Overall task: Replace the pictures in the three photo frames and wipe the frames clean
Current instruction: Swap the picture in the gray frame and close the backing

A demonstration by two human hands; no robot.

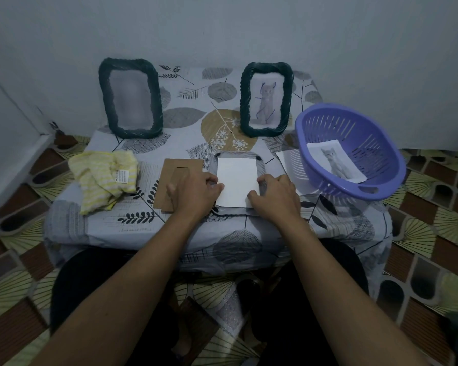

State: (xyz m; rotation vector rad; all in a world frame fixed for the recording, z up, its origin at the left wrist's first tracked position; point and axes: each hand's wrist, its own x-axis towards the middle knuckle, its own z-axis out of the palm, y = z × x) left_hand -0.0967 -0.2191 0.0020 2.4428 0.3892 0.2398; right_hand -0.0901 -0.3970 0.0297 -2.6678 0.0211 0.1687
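Head view: my left hand [196,191] and right hand [274,196], fingers curled, pinch white paper [237,180] edges on leaf-print tablecloth [185,143]; wall [222,27] close behind; basket [368,143] at right edge.

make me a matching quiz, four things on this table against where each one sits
Things
1. yellow striped cloth
2. purple plastic basket
3. brown cardboard backing board
4. dark rope-edged frame with a cat picture

Places
A. standing at the back, right of centre
B. flat, between the cloth and the white paper sheet
C. crumpled at the left of the cloth-covered table
D. at the table's right, grey cat print inside

Pairs: 1-C, 2-D, 3-B, 4-A
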